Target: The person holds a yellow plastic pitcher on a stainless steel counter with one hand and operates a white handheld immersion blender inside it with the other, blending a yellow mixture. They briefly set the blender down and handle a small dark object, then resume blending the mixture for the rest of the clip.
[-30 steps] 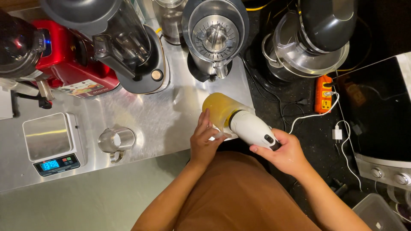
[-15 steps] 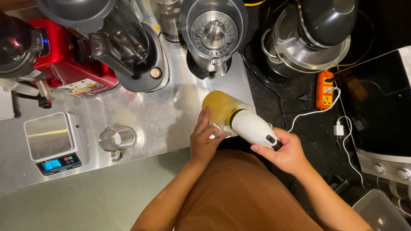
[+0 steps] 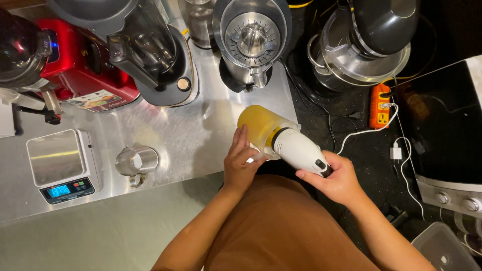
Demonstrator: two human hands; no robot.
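— How do the person's arms lie?

— Both reach forward from the bottom of the view, bare forearms angled up and inward, elbows low.

— And the left hand (image 3: 241,160)?

— It is raised with the palm turned to the right, fingers (image 3: 240,143) straight, together and pointing up, pressed flat against what it steadies.

— The right hand (image 3: 337,179)?

— It sits lower and further right, wrist bent, fingers curled in a closed grip, the thumb lying along the top.

— Do the hands touch?

— No, they are apart.
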